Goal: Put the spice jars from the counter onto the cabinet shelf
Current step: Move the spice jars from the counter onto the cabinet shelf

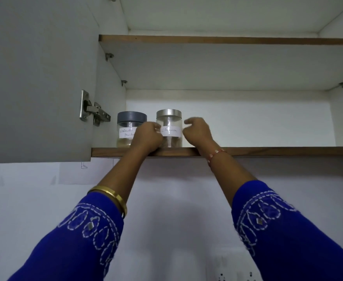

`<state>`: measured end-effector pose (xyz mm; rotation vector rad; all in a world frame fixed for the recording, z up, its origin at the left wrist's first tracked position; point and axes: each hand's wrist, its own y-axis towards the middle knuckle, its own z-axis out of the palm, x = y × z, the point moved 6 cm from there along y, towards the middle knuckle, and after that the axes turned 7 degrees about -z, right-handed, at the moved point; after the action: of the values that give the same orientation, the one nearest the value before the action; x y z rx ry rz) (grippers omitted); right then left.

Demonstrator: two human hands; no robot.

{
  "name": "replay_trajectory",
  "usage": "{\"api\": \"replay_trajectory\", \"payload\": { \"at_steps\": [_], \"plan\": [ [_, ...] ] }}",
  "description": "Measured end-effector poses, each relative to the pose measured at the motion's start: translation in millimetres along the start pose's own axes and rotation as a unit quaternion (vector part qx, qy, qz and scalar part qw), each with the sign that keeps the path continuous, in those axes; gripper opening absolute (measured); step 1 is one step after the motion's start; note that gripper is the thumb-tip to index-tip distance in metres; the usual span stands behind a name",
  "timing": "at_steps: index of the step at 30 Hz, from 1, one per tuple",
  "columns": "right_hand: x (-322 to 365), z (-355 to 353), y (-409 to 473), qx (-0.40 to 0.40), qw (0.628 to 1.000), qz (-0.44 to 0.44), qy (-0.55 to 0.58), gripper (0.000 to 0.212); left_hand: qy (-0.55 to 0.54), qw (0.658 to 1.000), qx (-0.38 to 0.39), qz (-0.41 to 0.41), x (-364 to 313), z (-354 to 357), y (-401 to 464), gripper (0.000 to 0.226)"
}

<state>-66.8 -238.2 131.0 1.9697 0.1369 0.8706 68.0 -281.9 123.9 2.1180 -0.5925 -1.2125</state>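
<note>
The left hand covers the right side of the grey-lid jar, so its label is cut short and the last letters cannot be read. It also covers the left edge of the silver-lid jar. I cannot tell if its fingers touch that jar. The right hand is blurry, with fingers curled just beside the silver-lid jar, and I cannot tell if they touch the glass. The writing on that jar's label is smudgy. Both blue sleeves run off the bottom. The shelf runs off to the right.
</note>
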Motion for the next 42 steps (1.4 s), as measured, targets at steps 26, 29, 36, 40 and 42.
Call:
{"api": "replay_trajectory", "payload": {
  "at_steps": [26,29,36,40,42],
  "plan": [
    [-114.8,-128.6,-417.2,-0.184,0.954,0.207,0.118,0.026,-0.414,0.856,0.189,-0.247,48.3,90.7,-360.6,0.028],
    [-142.3,-142.8,-477.0,-0.188,0.940,0.271,0.086,0.027,-0.406,0.830,0.240,-0.296,55.8,122.0,-415.2,0.028],
    [-192.1,-153.4,-606.2,-0.101,0.900,0.424,0.020,0.032,-0.331,0.777,0.354,-0.402,70.9,190.3,-537.0,0.030],
    [-206.5,-146.7,-648.5,0.046,0.890,0.449,-0.066,0.062,-0.285,0.752,0.396,-0.444,83.5,211.4,-593.3,0.030],
    [-209.6,-141.1,-663.1,0.087,0.882,0.456,-0.085,0.080,-0.264,0.742,0.402,-0.466,90.3,221.0,-615.3,0.031]
  ]
}}
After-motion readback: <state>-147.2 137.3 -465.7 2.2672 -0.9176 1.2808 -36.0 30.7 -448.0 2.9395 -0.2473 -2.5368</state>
